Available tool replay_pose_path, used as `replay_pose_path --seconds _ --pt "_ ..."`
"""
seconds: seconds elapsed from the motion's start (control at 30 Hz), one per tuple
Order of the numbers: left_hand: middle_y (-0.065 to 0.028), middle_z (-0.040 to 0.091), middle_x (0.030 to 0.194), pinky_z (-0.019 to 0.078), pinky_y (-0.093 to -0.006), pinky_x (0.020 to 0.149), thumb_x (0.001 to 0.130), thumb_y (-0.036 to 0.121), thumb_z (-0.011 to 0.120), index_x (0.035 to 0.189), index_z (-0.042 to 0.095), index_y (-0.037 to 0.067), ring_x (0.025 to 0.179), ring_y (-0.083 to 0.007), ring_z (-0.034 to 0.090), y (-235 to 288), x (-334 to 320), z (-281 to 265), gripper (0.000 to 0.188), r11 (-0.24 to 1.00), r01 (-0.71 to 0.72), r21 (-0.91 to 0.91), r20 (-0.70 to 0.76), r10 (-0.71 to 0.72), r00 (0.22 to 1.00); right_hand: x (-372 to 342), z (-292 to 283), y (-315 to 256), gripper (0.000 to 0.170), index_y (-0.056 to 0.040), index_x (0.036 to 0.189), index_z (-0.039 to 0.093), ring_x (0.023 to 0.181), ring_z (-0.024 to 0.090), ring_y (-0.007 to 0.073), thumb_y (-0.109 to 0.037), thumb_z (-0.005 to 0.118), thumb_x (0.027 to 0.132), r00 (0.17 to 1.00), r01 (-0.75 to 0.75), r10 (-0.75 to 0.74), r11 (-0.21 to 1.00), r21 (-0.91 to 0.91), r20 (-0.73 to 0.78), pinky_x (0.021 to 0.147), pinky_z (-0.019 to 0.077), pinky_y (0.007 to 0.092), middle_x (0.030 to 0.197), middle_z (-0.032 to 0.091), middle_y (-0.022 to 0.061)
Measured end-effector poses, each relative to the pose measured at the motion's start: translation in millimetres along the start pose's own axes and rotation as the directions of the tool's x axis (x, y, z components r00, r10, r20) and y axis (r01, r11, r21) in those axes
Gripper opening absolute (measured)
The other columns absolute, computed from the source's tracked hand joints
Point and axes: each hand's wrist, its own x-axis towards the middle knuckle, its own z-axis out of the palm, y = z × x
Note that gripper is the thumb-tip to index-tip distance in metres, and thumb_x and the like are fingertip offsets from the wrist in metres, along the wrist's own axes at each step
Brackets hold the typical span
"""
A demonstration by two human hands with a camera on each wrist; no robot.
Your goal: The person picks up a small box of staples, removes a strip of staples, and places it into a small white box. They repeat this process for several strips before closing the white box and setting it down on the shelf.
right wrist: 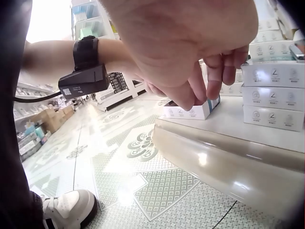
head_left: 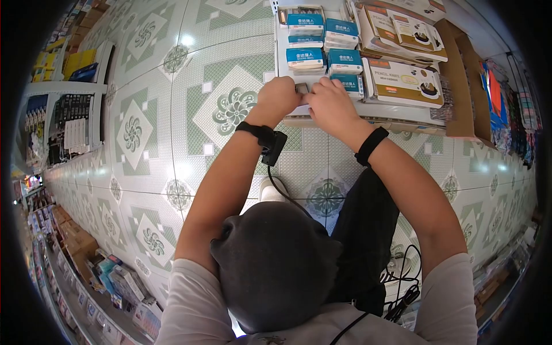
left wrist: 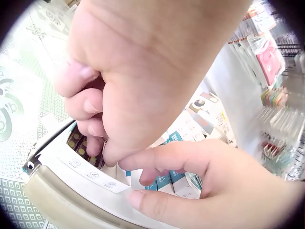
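At the shelf's front left corner, a small open white box [right wrist: 190,112] lies under both hands. Dark contents with yellow dots [left wrist: 78,143] show inside it in the left wrist view. My left hand [head_left: 278,99] [left wrist: 138,71] is over the box with its fingers curled at the contents; whether they pinch anything is hidden. From the right, my right hand [head_left: 334,108] [left wrist: 209,179] [right wrist: 186,43] reaches in, its index finger and thumb extended and apart at the box's right end. Stacked blue-and-white boxes [head_left: 305,57] stand just behind the hands.
Larger pencil knife boxes [head_left: 405,81] and an upright cardboard carton [head_left: 460,80] are to the right on the white shelf [head_left: 368,109]. Hanging packets [head_left: 509,109] line the far right. A rack of goods [head_left: 75,109] stands across the tiled floor [head_left: 230,109] on the left.
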Motion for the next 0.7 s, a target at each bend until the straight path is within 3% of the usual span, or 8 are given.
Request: replay_pose_path --seconds 0.17,0.5,0.6,0.67,0.7 --pt "-0.0266 0.070 0.085 0.0575 -0.0474 0.074 0.082 0.034 0.072 0.086 0.072 -0.005 0.081 -0.0417 0.070 -1.0 -3.5 -0.8 0.040 1.000 -0.004 0.007 -0.039 0.004 0.999 -2.1 2.4 -1.5 0.021 -0.0130 0.099 0.075 0.106 0.054 0.0245 -0.012 0.073 0.078 0.999 -0.031 0.031 0.999 0.024 -0.009 0.096 0.0386 0.0384 0.094 0.061 0.0043" --pt "-0.0266 0.070 0.086 0.0570 -0.0474 0.076 0.082 0.029 0.069 0.089 0.072 -0.005 0.083 -0.0417 0.070 -9.8 4.6 5.8 0.035 0.998 0.019 -0.057 -0.045 -0.022 0.999 -2.5 4.2 -2.4 0.024 -0.0098 0.101 0.074 0.106 0.054 0.0251 -0.014 0.074 0.078 0.999 -0.033 0.033 0.999 0.005 -0.004 0.096 0.0387 0.0382 0.095 0.061 0.0060" --pt "-0.0267 0.071 0.088 0.0568 -0.0466 0.077 0.082 0.030 0.069 0.090 0.073 -0.004 0.085 -0.0417 0.070 -5.3 3.8 -2.6 0.035 0.999 0.054 0.004 0.024 -0.054 0.998 -0.8 5.2 -3.1 0.026 -0.0084 0.103 0.073 0.106 0.054 0.0255 -0.015 0.075 0.078 0.999 -0.044 0.044 0.999 0.010 -0.009 0.096 0.0387 0.0384 0.096 0.062 0.0064" --pt "-0.0235 0.072 0.100 0.0575 -0.0442 0.083 0.083 0.027 0.068 0.100 0.073 -0.001 0.094 -0.0387 0.071 -1.4 2.2 -5.6 0.033 0.992 0.120 0.045 0.075 -0.123 0.990 0.0 7.4 -4.4 0.028 -0.0079 0.104 0.073 0.105 0.054 0.0256 -0.016 0.075 0.077 0.999 -0.050 0.050 0.999 0.023 -0.018 0.096 0.0388 0.0385 0.096 0.062 0.0066" --pt "-0.0235 0.072 0.100 0.0575 -0.0442 0.083 0.083 0.027 0.068 0.100 0.073 -0.001 0.094 -0.0387 0.071 -5.1 3.5 -1.6 0.033 0.992 0.119 0.046 0.075 -0.123 0.990 0.2 8.6 -5.6 0.016 -0.0088 0.095 0.074 0.105 0.055 0.0249 -0.014 0.067 0.081 0.997 -0.049 0.050 0.999 0.018 -0.061 0.096 0.0386 0.0385 0.095 0.064 0.0065"
